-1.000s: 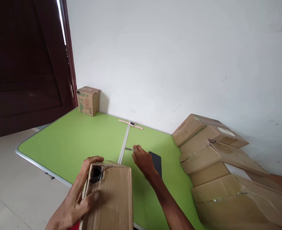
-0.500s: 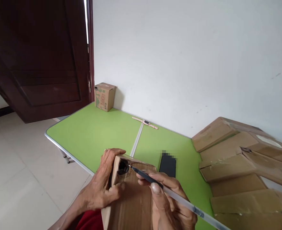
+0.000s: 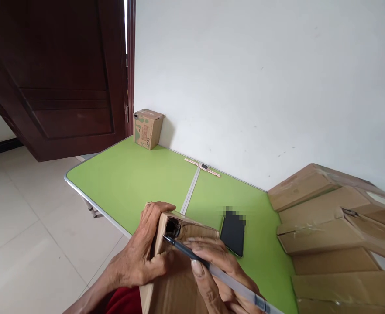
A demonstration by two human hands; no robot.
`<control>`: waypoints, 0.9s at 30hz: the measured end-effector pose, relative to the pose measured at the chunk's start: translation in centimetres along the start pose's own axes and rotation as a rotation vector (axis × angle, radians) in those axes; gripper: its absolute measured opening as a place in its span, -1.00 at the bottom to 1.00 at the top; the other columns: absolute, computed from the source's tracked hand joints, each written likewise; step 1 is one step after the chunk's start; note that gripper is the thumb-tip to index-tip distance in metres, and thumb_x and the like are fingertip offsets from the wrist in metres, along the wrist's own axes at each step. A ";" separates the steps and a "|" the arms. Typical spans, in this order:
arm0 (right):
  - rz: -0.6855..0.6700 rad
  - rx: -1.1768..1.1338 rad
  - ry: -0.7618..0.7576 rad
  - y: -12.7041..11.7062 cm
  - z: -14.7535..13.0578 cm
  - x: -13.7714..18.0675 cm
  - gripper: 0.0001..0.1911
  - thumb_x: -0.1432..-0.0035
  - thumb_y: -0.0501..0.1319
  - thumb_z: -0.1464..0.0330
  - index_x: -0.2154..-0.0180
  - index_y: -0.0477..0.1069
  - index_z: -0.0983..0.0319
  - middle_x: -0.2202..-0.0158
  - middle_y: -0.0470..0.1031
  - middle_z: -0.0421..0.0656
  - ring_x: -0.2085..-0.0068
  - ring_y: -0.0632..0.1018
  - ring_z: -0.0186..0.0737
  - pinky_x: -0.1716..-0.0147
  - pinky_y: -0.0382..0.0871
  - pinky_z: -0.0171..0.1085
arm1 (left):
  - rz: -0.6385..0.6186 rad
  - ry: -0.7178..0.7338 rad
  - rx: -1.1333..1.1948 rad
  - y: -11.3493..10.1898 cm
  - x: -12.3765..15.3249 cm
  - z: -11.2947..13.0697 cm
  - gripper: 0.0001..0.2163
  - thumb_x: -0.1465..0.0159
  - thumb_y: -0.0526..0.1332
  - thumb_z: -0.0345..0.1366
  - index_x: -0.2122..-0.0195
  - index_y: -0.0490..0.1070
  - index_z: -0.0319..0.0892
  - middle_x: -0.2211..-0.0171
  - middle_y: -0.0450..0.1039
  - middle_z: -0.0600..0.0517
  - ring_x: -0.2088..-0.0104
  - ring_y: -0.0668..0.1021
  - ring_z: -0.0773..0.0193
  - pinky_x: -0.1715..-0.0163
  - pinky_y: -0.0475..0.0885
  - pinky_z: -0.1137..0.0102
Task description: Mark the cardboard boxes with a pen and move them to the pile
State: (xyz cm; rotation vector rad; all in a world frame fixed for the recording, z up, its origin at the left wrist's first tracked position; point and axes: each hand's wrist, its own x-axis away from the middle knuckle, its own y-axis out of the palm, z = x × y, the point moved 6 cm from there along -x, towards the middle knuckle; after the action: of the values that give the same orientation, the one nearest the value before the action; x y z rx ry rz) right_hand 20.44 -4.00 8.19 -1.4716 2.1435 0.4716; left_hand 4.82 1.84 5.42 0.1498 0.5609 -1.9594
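Observation:
A wooden block [image 3: 176, 279] with brown grain stands tilted at the near edge of the table. At its upper left corner is a dark hole [image 3: 172, 227], with lines drawn on the wood around it. My left hand [image 3: 143, 248] is closed round the block's left side, fingers over the top edge and thumb on the face. In my right hand [image 3: 218, 274] is a pen [image 3: 195, 257] with a dark grip and clear barrel, held between thumb and fingers. The pen tip is at the block's left edge, just below the hole.
Several cardboard boxes [image 3: 330, 226] are stacked on the right. A phone [image 3: 233, 234] lies on the green table [image 3: 130, 179] beyond my right hand. A pink-strapped watch [image 3: 204, 167] lies by the wall, and a small carton [image 3: 148, 129] stands at the back left corner.
The pen tip has moved left and down, from the hole's right rim to the block's left edge. My left hand keeps its hold. The view has shifted slightly.

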 end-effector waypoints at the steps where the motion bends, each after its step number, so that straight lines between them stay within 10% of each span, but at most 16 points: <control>1: -0.007 0.000 -0.004 0.1 0.0 0.0 -0.89 -0.32 0.32 0.36 0.16 0.62 0.05 0.21 0.67 -0.10 0.14 0.66 -0.01 0.16 0.57 -0.07 | 0.000 -0.003 -0.001 -0.1 0.0 0.0 -0.35 -0.19 0.19 -0.36 -0.34 0.13 0.00 -0.17 0.27 -0.11 -0.15 0.38 -0.12 -0.21 0.31 -0.02; 19: 0.079 -0.035 0.026 -1.5 1.0 -4.4 -0.91 -0.41 0.28 0.31 0.15 0.56 0.16 0.17 0.62 -0.11 0.29 0.67 -0.22 0.36 0.62 -0.27 | -0.039 -0.051 0.023 -1.0 1.4 -1.4 -0.40 -0.37 0.18 -0.18 -0.41 0.06 0.08 -0.33 0.16 -0.10 -0.30 0.30 -0.18 -0.29 0.27 0.00; 23: 0.193 0.119 -0.102 -3.9 5.6 -9.8 -0.86 -0.50 0.14 0.30 0.05 0.46 0.15 0.05 0.61 -0.08 0.08 0.68 -0.12 0.29 0.65 -0.18 | -0.022 -0.104 0.035 -1.4 2.1 -2.9 -0.42 -0.43 0.16 -0.03 -0.44 0.04 0.12 -0.43 0.09 -0.09 -0.39 0.22 -0.24 -0.37 0.20 -0.05; 27: -0.198 0.776 -0.211 -3.9 14.5 -12.8 -0.65 -0.47 -0.02 0.54 0.01 0.52 0.25 -0.01 0.60 0.05 0.01 0.65 -0.07 0.12 0.68 -0.06 | 0.024 -0.216 0.046 -1.9 2.4 -3.2 -0.39 -0.43 0.12 0.13 -0.44 0.11 0.07 -0.47 0.07 -0.11 -0.44 0.17 -0.29 -0.41 0.15 -0.10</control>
State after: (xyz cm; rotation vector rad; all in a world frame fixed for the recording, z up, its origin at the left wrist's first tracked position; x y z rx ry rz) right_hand 30.77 12.17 3.62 -1.0966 1.6918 -0.2550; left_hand 1.62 1.90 2.35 -0.0269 0.3708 -1.9357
